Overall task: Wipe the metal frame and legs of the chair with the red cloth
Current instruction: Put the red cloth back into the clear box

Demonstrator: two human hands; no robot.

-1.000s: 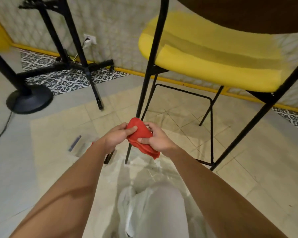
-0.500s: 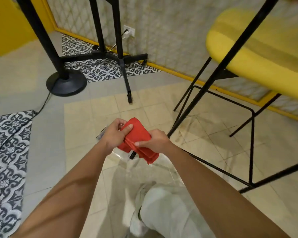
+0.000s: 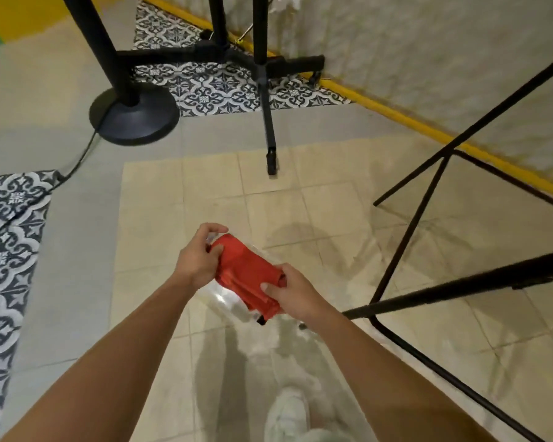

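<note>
A folded red cloth (image 3: 246, 275) is held between both hands over the tiled floor, low in the middle of the view. My left hand (image 3: 198, 260) grips its far upper end, thumb on top. My right hand (image 3: 291, 291) pinches its near lower end. The chair's black metal legs and footrest bars (image 3: 406, 224) stand to the right; one leg (image 3: 460, 285) runs from beside my right hand to the right edge. The cloth is not touching the frame. The chair seat is out of view.
A black pole on a round base (image 3: 134, 116) stands at upper left with a cable trailing left. A black tripod stand (image 3: 265, 90) has a foot on the floor ahead. The wall with its yellow skirting (image 3: 396, 116) runs along the right. My shoe (image 3: 288, 416) is below.
The view has swung down and left, so the yellow seat has left the frame. Both hands keep hold of the red cloth and have shifted along it, away from the chair leg.
</note>
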